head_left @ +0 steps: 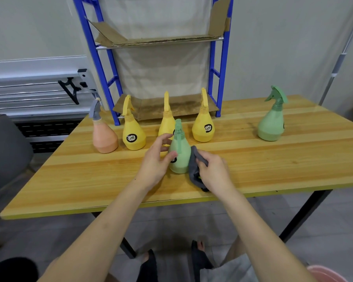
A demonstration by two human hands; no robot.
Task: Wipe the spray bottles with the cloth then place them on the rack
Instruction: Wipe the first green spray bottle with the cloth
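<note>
Head view, left hand [158, 159] grasping green bottle [179, 153], right hand [214, 173] clutching grey cloth [194, 165], middle yellow bottle [167, 121] half hidden.

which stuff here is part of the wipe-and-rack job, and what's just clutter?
Job:
near green bottle, left hand around it
grey cloth, gripped by right hand
far green bottle
three yellow bottles
peach bottle
blue rack
wooden table

Clutter:
cardboard on the rack shelves
grey chair
</note>
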